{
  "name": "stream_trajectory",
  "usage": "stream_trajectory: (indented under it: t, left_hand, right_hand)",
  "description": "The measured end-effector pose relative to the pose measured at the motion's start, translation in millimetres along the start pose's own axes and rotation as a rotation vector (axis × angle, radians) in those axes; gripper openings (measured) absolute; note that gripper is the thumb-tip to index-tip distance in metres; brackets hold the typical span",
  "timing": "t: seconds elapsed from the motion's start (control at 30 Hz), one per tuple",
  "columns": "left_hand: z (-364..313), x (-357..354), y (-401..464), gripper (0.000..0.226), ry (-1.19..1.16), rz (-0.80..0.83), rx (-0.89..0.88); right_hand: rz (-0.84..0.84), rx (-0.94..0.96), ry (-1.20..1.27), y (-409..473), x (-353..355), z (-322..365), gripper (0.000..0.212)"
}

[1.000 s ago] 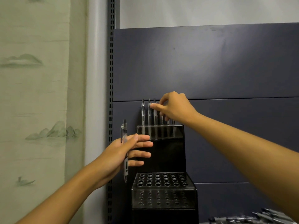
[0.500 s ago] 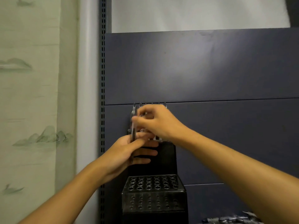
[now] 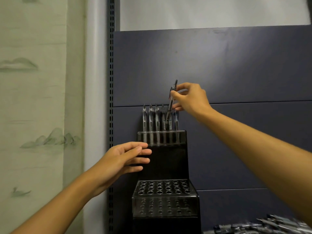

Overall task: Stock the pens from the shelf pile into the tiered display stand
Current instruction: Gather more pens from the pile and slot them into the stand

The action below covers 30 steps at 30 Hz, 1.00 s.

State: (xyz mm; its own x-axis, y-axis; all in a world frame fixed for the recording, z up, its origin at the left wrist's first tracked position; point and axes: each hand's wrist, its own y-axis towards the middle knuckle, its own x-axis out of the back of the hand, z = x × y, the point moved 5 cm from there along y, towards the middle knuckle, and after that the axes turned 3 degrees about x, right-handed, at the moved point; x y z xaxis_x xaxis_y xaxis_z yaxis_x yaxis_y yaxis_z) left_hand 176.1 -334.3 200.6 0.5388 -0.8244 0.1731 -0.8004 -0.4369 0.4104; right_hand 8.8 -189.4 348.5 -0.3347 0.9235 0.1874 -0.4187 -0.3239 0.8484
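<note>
Just above centre frame, the right hand (image 3: 190,98) pinches a pen (image 3: 171,103) between thumb and fingertips, the pen tilted with its lower end among the row of pens (image 3: 158,118) standing upright in the top tier of the black display stand (image 3: 170,162). At centre left, the left hand (image 3: 123,159) holds nothing, its fingers straight and loosely spread, reaching to the stand's left edge below the top tier. The lower tier (image 3: 164,187) shows rows of unfilled holes. The pen pile (image 3: 263,227) lies blurred on the shelf at lower right, against the dark back panel (image 3: 219,65).
</note>
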Motion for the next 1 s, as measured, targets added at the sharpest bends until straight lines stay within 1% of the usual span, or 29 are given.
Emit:
stream_trajectory:
  t: [0.17, 0.4, 0.47, 0.6, 0.63, 0.83, 1.0]
  left_hand:
    - [4.0, 0.3, -0.6, 0.025, 0.015, -0.001, 0.015]
    - [6.6, 1.3, -1.0, 0.024, 0.019, -0.004, 0.011]
    - [8.4, 0.5, -1.3, 0.024, 0.022, 0.001, 0.011]
    - [10.5, 1.3, -2.5, 0.024, 0.021, 0.002, 0.004]
    - [10.6, 1.4, -2.4, 0.024, 0.021, 0.003, 0.002]
    - [10.2, 0.4, -1.4, 0.023, 0.006, 0.018, -0.016]
    - [6.7, -1.4, -1.6, 0.022, 0.004, 0.026, -0.037]
  right_hand:
    - [0.036, -0.028, -0.028, 0.3, -10.6, -14.5, 0.026]
    - [0.099, -0.033, -0.071, 4.4, -23.3, -14.4, 0.035]
    - [0.121, -0.039, -0.083, 4.8, -26.4, -13.3, 0.033]
    - [0.240, -0.049, -0.173, -1.2, -38.2, -16.3, 0.024]
    - [0.248, -0.052, -0.187, -2.2, -38.9, -17.6, 0.024]
    - [0.209, -0.065, -0.265, -1.5, -35.4, -22.8, 0.024]
    - [0.159, -0.002, -0.357, 0.1, -32.6, -19.1, 0.026]
